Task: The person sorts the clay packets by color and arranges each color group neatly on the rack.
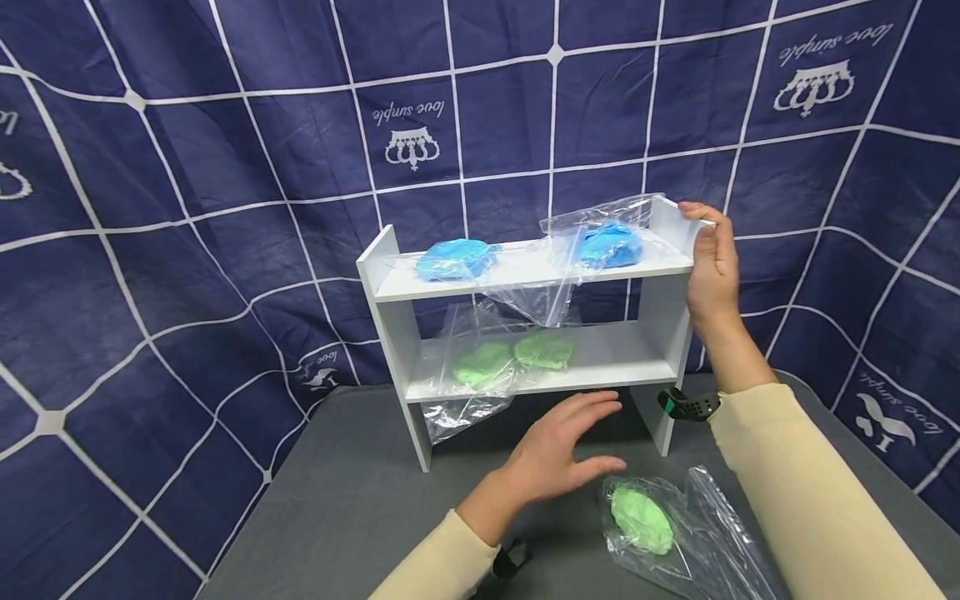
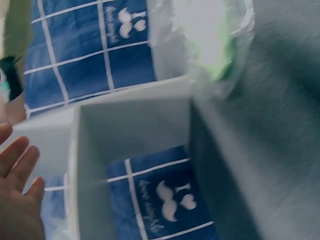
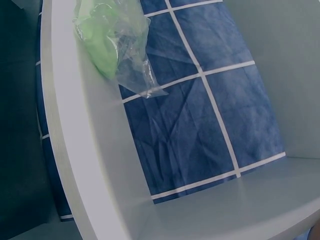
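Note:
My right hand [image 1: 716, 271] grips the upper right side panel of a small white two-tier shelf [image 1: 382, 333], its fingers bent over the panel's top edge. In front of the lower tier, my left hand [image 1: 547, 454] is held with fingers extended and thumb apart, holding nothing. Two soft blue bundles in clear bags, one left [image 1: 456, 259] and one right [image 1: 609, 245], lie on the upper tier. On the lower tier sit two bagged pale-green bundles, one left [image 1: 483, 364] and one right [image 1: 543, 349]. Another bagged green bundle [image 1: 642, 520] lies on the grey tabletop below my hands.
Clear bag ends hang over the front edges of both tiers. Behind and beside the shelf hangs a navy curtain [image 1: 502, 125] with white grid lines. The grey tabletop [image 1: 322, 500] extends to the shelf's left and front.

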A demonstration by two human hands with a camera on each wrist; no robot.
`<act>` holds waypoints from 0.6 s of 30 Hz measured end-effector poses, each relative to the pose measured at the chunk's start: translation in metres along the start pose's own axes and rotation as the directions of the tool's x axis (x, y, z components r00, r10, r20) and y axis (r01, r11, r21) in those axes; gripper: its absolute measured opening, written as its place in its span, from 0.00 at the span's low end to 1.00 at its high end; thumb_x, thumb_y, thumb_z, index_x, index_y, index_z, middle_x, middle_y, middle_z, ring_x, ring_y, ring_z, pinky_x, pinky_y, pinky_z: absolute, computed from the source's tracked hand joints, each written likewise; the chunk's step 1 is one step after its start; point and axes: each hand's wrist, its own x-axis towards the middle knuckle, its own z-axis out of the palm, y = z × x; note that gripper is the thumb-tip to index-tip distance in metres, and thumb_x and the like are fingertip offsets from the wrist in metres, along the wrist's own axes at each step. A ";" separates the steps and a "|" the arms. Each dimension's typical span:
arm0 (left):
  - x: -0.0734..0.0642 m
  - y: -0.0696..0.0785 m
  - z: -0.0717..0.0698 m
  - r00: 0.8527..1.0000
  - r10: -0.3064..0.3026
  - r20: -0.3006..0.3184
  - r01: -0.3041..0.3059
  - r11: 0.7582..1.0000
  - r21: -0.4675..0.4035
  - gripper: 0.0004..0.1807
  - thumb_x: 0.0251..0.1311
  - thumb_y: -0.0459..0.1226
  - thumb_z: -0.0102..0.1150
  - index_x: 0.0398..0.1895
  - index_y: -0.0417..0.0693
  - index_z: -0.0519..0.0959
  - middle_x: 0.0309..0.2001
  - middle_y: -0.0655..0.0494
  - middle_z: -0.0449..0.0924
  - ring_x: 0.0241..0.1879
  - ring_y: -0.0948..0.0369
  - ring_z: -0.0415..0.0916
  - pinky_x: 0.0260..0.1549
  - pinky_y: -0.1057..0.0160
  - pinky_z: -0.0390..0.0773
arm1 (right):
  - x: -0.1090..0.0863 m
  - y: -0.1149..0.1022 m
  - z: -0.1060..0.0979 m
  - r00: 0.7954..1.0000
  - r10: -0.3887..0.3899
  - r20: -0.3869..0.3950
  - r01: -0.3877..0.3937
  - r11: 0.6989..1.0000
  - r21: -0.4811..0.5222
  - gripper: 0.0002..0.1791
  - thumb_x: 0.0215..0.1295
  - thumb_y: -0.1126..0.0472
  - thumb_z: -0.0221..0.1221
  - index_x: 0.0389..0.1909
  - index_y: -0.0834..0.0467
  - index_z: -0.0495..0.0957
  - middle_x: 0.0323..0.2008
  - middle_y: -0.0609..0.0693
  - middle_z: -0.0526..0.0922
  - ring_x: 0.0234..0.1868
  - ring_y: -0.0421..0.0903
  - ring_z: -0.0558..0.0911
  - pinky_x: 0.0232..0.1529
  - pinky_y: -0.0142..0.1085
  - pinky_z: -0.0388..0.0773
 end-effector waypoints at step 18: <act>-0.037 0.002 0.071 0.843 -0.255 0.473 0.383 0.902 -0.197 0.52 0.50 0.59 0.66 0.75 0.70 0.46 0.75 0.65 0.51 0.73 0.64 0.53 0.65 0.58 0.67 | 0.000 0.001 -0.001 1.000 0.015 0.018 -0.015 0.999 -0.040 0.17 0.75 0.60 0.35 0.50 0.61 0.72 0.60 0.51 0.75 0.67 0.42 0.66 0.68 0.28 0.56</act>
